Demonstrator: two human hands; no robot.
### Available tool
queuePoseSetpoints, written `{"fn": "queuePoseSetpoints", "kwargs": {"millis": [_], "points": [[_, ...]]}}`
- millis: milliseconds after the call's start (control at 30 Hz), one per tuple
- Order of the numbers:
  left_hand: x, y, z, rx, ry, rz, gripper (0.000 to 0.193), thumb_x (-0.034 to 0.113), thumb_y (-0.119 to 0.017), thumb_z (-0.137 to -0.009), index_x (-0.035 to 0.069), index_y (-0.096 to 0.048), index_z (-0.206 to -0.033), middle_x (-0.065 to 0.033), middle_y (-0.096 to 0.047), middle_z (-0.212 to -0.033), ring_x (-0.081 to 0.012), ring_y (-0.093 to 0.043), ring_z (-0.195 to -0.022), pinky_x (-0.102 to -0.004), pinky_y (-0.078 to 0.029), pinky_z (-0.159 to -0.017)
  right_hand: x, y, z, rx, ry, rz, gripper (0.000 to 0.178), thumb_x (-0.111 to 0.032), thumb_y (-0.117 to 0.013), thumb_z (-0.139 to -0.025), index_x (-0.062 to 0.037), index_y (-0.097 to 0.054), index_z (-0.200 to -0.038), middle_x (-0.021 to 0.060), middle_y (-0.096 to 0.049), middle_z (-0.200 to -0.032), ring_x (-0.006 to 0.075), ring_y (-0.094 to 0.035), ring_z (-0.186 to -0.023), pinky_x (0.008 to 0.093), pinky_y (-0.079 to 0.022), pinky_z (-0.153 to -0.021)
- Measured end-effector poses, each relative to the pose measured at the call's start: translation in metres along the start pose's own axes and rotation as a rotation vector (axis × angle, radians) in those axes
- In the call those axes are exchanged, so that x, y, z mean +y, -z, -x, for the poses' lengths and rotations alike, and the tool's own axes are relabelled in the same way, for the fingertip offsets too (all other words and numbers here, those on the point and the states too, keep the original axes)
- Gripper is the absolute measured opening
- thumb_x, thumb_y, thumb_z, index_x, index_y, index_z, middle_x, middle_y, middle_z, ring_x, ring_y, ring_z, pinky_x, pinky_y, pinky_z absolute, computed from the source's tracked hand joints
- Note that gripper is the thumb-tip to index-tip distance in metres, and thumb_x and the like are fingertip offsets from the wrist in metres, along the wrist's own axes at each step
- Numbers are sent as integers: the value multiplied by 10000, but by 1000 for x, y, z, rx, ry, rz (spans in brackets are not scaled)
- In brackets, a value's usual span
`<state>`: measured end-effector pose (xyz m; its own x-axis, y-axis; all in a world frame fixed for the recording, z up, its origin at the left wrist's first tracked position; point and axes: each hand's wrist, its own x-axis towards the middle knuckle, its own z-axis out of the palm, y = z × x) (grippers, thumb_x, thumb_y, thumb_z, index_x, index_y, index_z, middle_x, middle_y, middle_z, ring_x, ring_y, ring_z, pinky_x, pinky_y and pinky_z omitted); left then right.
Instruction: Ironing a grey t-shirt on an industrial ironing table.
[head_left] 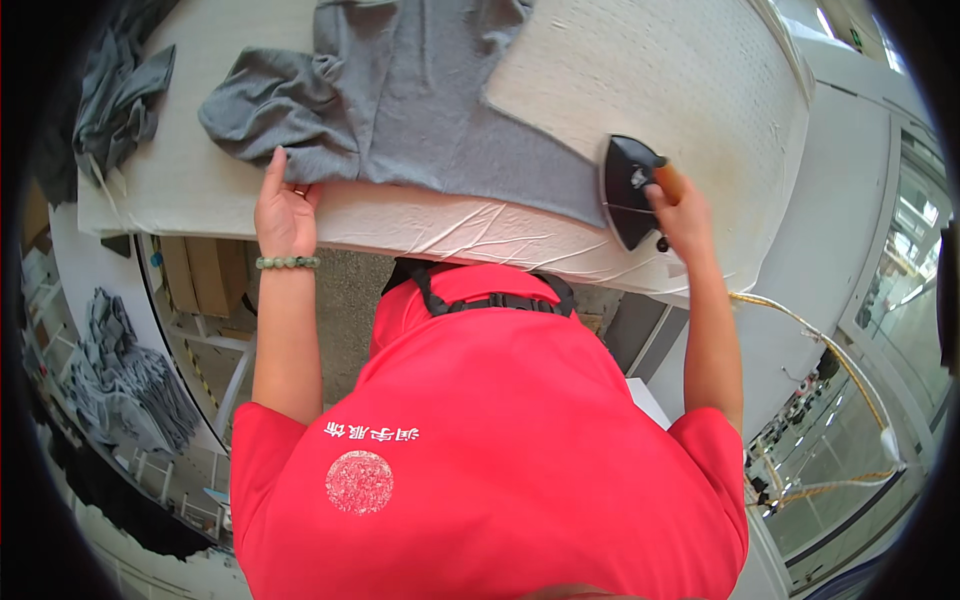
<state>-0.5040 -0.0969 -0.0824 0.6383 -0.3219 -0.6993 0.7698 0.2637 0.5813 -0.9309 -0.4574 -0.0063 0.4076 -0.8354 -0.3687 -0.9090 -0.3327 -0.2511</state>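
Note:
A grey knit garment (420, 110) lies over the near edge of the padded ironing table, bunched at its left end and flat toward the right. My left hand (287, 220) is palm up at its near left edge. The thumb lies over the cloth, and the other fingers curl at the edge, partly hidden by it. My right hand (683, 218) is wrapped round the wooden handle (668, 184) of a black iron (627, 190). The iron's left side meets the right end of the garment, its pointed tip facing away from me.
The pale ironing table (660, 75) has a wrinkled cover at its front. More grey cloth (120, 100) lies at the far left. A stack of grey garments (130, 370) is lower left, near cardboard boxes (205, 275). A cable (850, 360) loops down on the right.

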Motion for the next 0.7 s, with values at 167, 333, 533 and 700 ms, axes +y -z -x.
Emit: {"fn": "queuePoseSetpoints", "kwargs": {"millis": [167, 333, 533, 700], "points": [[17, -80, -36, -18, -128, 153, 281, 224, -722, -1016, 48, -683, -1232, -77, -723, -1263, -264, -701, -1123, -453, -558, -1011, 77, 45, -29, 109, -85, 75, 404, -338, -762, -922, -26, -706, -1172, 219, -752, -973, 415, -726, -941, 484, -550, -830], [19, -229, 55, -375, -289, 77, 265, 179, -718, -1008, 2, -709, -1206, -82, -744, -1214, -231, -724, -1050, -389, -580, -970, 167, 58, -71, 74, -469, -107, 432, -337, -798, -888, -38, -716, -1189, 188, -763, -1007, 394, -730, -958, 479, -555, -849], [33, -199, 197, -788, -291, 160, 554, 168, -755, -958, 25, -597, -1468, -135, -714, -1273, -291, -696, -1144, -395, -535, -1081, 95, 64, -56, 761, 237, 138, 550, -319, -759, -969, -98, -583, -1440, 135, -729, -1119, 270, -718, -1033, 379, -563, -913], [-11, -151, 226, -607, -681, -866, 507, 334, -751, -883, 51, -658, -1293, -153, -726, -1181, -328, -693, -1091, -452, -528, -1010, 4, 36, -31, -182, -24, -1269, 649, -295, -727, -1020, -1, -464, -1536, 167, -722, -1265, 220, -723, -1095, 302, -578, -868]]}}
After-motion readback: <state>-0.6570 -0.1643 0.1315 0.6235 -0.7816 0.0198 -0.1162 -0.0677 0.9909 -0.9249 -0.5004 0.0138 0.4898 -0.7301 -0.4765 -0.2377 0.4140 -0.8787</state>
